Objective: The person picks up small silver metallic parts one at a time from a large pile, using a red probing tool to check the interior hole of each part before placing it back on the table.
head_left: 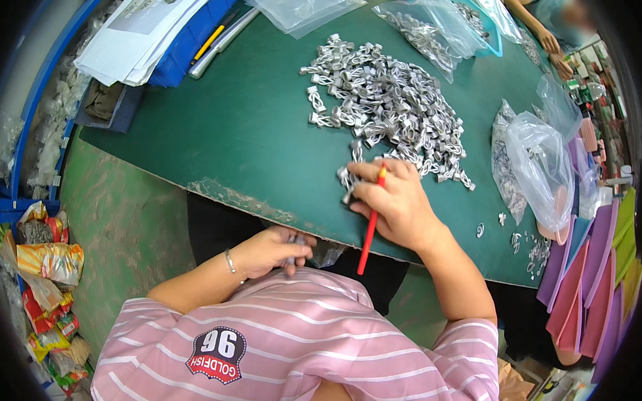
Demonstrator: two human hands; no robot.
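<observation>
A large heap of small silver-grey looped pieces (390,96) lies spread on the green tabletop (230,139). At its near edge, my right hand (401,204) holds a slim red pen (369,235) between its fingers, the lower end slanting toward me. The fingertips of that hand reach a few loose grey pieces (347,181) beside the heap. Just off the table's front edge, close to my shirt, my left hand (272,252) is closed around something grey (294,249), seemingly a few of the same pieces; the fingers partly hide them.
Papers (146,31) lie over a blue bin (199,41) at far left. Clear plastic bags (541,163) and a turquoise basket (494,40) of grey pieces stand right and behind. Coloured panels (590,269) hang over the right edge. Another person's hands (554,53) show at far right.
</observation>
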